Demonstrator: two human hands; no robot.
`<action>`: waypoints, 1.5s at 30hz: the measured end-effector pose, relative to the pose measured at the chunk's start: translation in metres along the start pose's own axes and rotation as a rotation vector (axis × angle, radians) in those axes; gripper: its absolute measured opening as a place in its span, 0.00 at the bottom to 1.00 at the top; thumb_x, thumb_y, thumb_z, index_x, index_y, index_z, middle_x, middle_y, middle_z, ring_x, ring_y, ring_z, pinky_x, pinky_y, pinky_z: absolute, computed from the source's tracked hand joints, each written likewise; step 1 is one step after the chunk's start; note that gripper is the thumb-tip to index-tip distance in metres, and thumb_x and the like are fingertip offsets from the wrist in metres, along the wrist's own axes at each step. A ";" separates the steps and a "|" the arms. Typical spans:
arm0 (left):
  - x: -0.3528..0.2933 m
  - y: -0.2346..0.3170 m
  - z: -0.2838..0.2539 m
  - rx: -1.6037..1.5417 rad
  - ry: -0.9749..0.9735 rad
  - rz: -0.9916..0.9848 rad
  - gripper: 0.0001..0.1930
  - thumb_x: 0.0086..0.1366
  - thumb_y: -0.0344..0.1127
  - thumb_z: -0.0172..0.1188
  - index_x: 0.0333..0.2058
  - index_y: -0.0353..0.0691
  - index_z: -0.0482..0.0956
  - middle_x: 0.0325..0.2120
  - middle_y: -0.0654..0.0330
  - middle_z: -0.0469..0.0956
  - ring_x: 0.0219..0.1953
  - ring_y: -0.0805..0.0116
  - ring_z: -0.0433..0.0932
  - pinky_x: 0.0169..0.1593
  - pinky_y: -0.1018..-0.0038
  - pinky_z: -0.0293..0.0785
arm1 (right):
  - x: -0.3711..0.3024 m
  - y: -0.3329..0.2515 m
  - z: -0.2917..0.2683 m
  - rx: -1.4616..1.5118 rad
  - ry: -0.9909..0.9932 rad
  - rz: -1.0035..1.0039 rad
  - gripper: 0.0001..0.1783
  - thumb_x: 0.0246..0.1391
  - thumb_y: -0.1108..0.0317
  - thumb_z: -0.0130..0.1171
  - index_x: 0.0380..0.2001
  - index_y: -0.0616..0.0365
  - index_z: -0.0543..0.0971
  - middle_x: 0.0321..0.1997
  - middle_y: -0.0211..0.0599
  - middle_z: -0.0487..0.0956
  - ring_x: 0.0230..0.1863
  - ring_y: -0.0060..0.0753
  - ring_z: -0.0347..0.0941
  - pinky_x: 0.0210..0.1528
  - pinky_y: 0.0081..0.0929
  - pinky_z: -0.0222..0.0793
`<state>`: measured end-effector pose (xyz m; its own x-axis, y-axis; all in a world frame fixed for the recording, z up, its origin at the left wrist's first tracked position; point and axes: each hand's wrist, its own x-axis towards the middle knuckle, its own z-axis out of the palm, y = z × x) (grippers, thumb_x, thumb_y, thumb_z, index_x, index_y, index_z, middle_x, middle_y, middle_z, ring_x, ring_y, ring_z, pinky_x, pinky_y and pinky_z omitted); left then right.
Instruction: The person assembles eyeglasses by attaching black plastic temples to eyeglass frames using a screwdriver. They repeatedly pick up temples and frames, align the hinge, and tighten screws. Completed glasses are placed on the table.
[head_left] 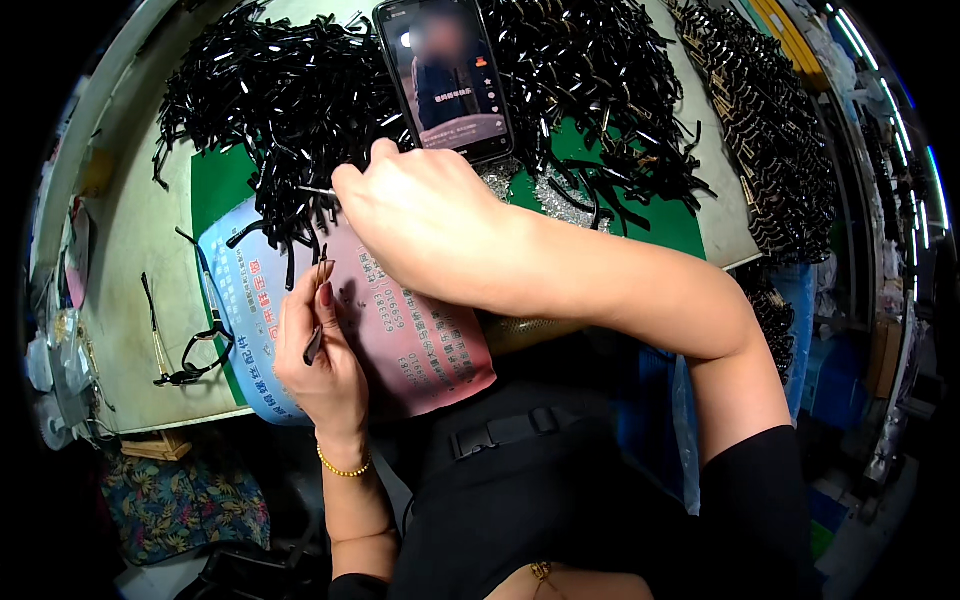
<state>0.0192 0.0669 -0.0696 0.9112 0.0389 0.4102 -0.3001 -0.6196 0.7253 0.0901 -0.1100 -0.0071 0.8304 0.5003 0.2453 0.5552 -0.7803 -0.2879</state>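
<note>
My left hand (325, 375), a beaded bracelet at its wrist, is closed on a black eyeglass temple (313, 345); the temple's dark tip shows below the fingers and its thin end points up past the fingertips. Above and to the right, my right hand (425, 215) is closed, its back toward me. A thin metal tool (318, 190) sticks out leftward from its fingers; the rest of the tool is hidden. Beneath both hands lies a blue and pink printed mat (400, 345). Right beyond them is a big heap of black eyeglass temples (270, 100).
A phone (445, 80) playing a video leans against the heap. Tiny silvery parts (567, 203) lie on a green sheet (690, 232). A black eyeglass frame (200, 350) sits at the table's left. More temples (770, 130) are stacked in rows at right.
</note>
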 end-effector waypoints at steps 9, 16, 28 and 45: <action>-0.011 0.011 -0.007 -0.266 -0.029 -0.138 0.11 0.79 0.34 0.47 0.47 0.32 0.76 0.25 0.68 0.71 0.26 0.82 0.66 0.32 0.83 0.63 | -0.031 -0.005 -0.039 0.173 -0.108 -0.004 0.17 0.49 0.75 0.62 0.43 0.70 0.77 0.38 0.51 0.80 0.38 0.47 0.80 0.34 0.35 0.79; -0.035 0.067 -0.001 -0.450 -0.480 -0.094 0.08 0.74 0.29 0.54 0.44 0.31 0.79 0.36 0.56 0.84 0.29 0.71 0.78 0.36 0.77 0.74 | -0.109 0.019 -0.075 1.249 0.004 0.640 0.10 0.59 0.73 0.66 0.42 0.63 0.79 0.30 0.25 0.82 0.22 0.10 0.71 0.23 0.13 0.66; -0.038 0.092 0.036 -0.471 -0.651 -0.016 0.05 0.69 0.26 0.60 0.42 0.31 0.80 0.32 0.53 0.85 0.27 0.58 0.83 0.33 0.70 0.77 | -0.147 0.020 -0.066 1.505 0.161 0.876 0.11 0.66 0.69 0.60 0.40 0.56 0.66 0.34 0.43 0.84 0.17 0.12 0.67 0.19 0.13 0.64; -0.036 0.098 0.021 -0.428 -0.681 -0.395 0.08 0.78 0.31 0.47 0.47 0.32 0.70 0.36 0.51 0.86 0.32 0.67 0.84 0.39 0.73 0.78 | -0.191 0.037 -0.087 0.124 -0.316 0.417 0.13 0.62 0.67 0.58 0.50 0.53 0.73 0.38 0.42 0.73 0.34 0.41 0.79 0.28 0.34 0.74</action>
<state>-0.0366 -0.0119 -0.0249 0.8996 -0.3704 -0.2311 0.1155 -0.3087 0.9441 -0.0524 -0.2673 0.0160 0.9448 0.2607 -0.1983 0.1605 -0.8964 -0.4133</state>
